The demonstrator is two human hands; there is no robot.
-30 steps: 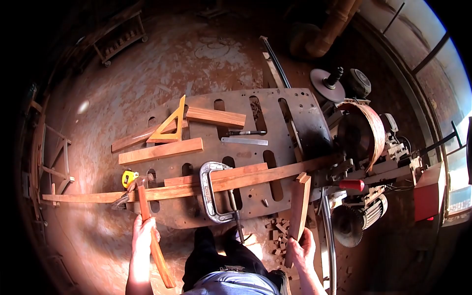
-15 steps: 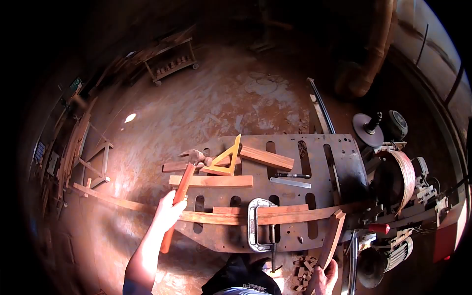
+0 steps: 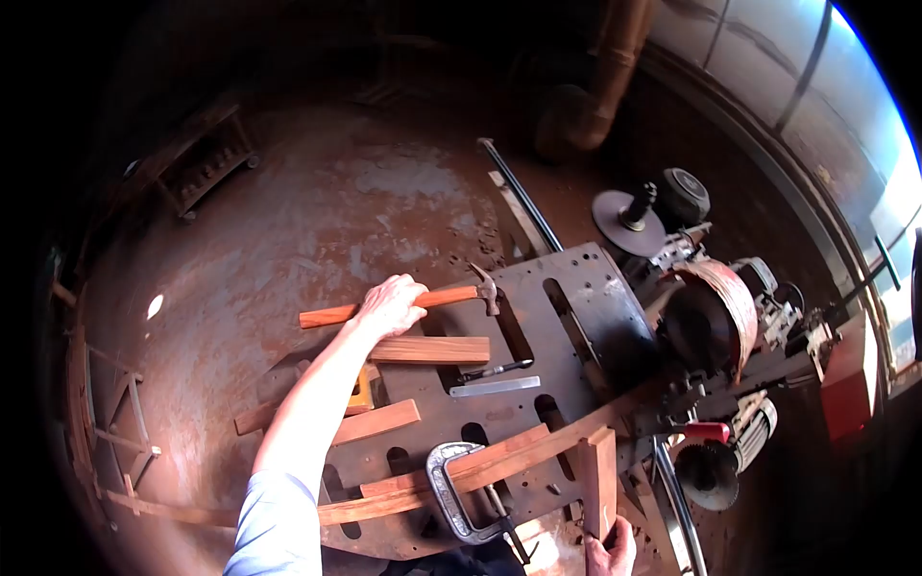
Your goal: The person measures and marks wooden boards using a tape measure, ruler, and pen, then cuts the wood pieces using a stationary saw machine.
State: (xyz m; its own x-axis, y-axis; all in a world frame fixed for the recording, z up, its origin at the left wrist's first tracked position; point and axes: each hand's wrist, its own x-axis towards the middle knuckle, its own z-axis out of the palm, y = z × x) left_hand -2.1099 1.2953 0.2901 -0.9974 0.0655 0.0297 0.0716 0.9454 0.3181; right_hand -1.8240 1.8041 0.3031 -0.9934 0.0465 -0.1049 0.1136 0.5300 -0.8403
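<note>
My left hand (image 3: 389, 305) is wrapped round the handle of a claw hammer (image 3: 447, 296), over the far edge of the metal table, with the head pointing right. In my right hand (image 3: 612, 552) is the lower end of a wooden bar (image 3: 600, 480), which stands tilted up at the near right. A C-clamp (image 3: 444, 494) grips a long curved wooden strip (image 3: 576, 440) and a shorter wood piece (image 3: 523, 446) at the table's near side. Below the left hand lies a wooden block (image 3: 432, 349). My forearm partly covers a yellow square (image 3: 361, 394) and another wood piece (image 3: 389, 419).
A slotted metal table (image 3: 538, 298) carries a pen (image 3: 504, 370) and a metal ruler (image 3: 495, 387). On the right are a grinding disc (image 3: 615, 223), a circular saw blade (image 3: 713, 477) and a red handle (image 3: 708, 432). A wheeled cart (image 3: 216, 173) stands far left.
My left hand has carried the hammer forward and right, turning it from upright to nearly level. The view has swung right. My right hand still holds the wooden bar.
</note>
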